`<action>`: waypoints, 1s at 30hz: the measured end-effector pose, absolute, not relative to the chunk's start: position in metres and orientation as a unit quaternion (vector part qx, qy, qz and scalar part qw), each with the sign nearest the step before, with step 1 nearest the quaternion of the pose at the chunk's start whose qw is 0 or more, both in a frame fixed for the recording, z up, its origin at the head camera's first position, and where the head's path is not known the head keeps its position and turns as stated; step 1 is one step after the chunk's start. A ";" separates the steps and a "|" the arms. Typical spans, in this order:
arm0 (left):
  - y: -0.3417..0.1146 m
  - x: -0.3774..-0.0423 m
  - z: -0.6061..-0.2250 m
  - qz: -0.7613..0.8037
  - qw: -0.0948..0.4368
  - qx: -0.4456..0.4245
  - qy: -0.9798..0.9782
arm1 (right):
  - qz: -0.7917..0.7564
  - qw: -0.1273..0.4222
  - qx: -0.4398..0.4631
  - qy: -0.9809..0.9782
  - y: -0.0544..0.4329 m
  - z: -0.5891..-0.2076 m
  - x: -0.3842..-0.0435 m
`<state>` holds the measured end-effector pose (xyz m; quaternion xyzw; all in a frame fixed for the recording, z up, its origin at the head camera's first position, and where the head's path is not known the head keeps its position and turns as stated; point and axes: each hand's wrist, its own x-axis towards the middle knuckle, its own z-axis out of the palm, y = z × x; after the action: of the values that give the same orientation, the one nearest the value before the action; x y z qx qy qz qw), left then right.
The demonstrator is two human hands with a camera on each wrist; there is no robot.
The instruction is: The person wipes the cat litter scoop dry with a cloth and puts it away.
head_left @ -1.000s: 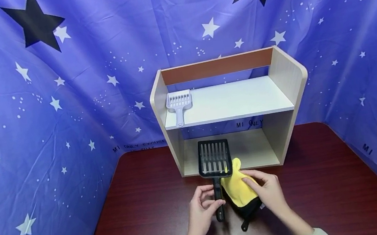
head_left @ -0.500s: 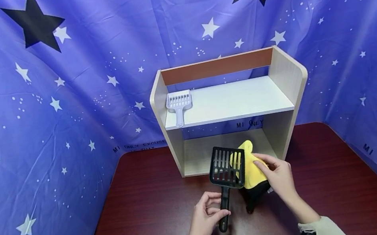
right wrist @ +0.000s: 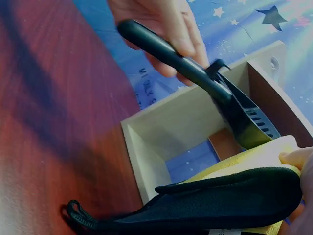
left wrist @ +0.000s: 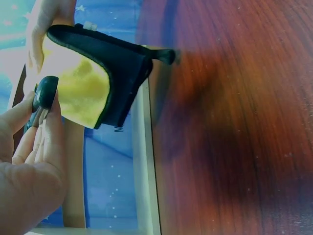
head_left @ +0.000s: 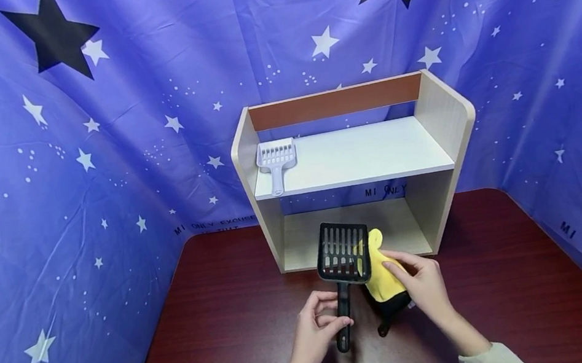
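My left hand (head_left: 312, 333) holds a black slotted litter scoop (head_left: 344, 301) by its handle, slotted head pointing away from me. To its right, my right hand (head_left: 425, 286) pinches a yellow-and-black cloth (head_left: 385, 280) between thumb and fingers. Yellow shows through the scoop's right-hand slots, so part of the cloth lies behind the head. In the left wrist view, the cloth's black part (left wrist: 127, 73) ends in a short loop. The right wrist view has the scoop handle (right wrist: 161, 51) above the cloth, whose yellow edge (right wrist: 264, 152) meets or overlaps the scoop head.
A two-level wooden shelf unit (head_left: 354, 157) stands at the back of the dark red table (head_left: 224, 340). On its upper board, at the left, lies a pale grey slotted scoop (head_left: 276, 180). A blue star-patterned curtain (head_left: 169, 68) surrounds the table.
Scoop and cloth shifted right together while the scoop tilted rightward, then came partly back left with the scoop more upright. Both hands kept their holds.
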<state>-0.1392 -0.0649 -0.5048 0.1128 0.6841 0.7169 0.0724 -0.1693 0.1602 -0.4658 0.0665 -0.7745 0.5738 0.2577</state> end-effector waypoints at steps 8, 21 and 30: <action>-0.066 -0.146 -0.503 0.721 0.049 0.101 0.684 | 0.549 0.272 0.105 -0.783 0.156 -0.495 -0.171; -0.059 -0.148 -0.498 0.725 0.036 0.083 0.683 | 0.544 0.254 0.171 -0.781 0.132 -0.493 -0.154; -0.059 -0.147 -0.492 0.721 0.031 0.085 0.687 | 0.516 0.258 0.192 -0.794 0.130 -0.511 -0.157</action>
<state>-0.1469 -0.0587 -0.4925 0.0849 0.6872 0.7209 0.0311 -0.1569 0.1297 -0.5108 0.1917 -0.7940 0.5158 0.2585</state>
